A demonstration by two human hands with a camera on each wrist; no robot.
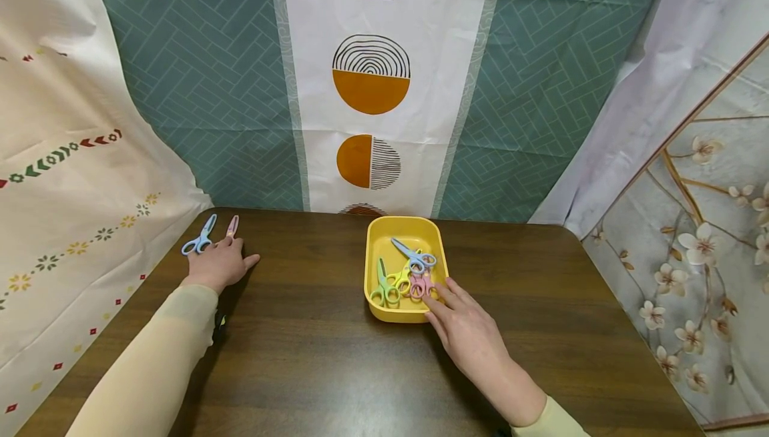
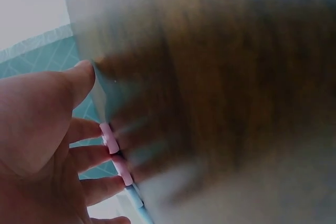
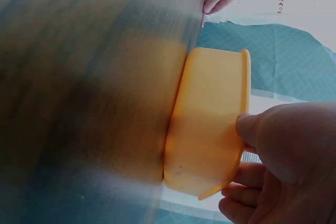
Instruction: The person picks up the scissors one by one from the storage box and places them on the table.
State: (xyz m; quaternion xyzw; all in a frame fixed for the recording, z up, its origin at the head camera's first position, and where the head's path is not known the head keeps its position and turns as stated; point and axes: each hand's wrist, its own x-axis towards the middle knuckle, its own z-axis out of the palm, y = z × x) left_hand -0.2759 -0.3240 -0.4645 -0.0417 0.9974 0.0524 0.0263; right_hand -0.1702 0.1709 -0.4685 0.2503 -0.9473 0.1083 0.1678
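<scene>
At the far left of the table, my left hand [image 1: 216,263] lies palm down with its fingertips on the handles of a pair of pink scissors [image 2: 122,169]; the blades point away. Beside them lies a pair of blue scissors [image 1: 204,233]. My right hand [image 1: 471,330] holds the near right corner of a yellow tray [image 1: 372,250], thumb against the outside near the rim [image 3: 245,82]. Inside the tray are green scissors [image 1: 382,283], yellow scissors [image 1: 399,278], blue scissors [image 1: 414,255] and pink scissors [image 1: 422,283], partly overlapping.
The brown wooden table [image 1: 300,357] ends at the back against a teal and white patterned curtain [image 1: 210,90]. A cream cloth [image 1: 72,157] hangs along the left, and a flowered cloth [image 1: 709,277] borders the right.
</scene>
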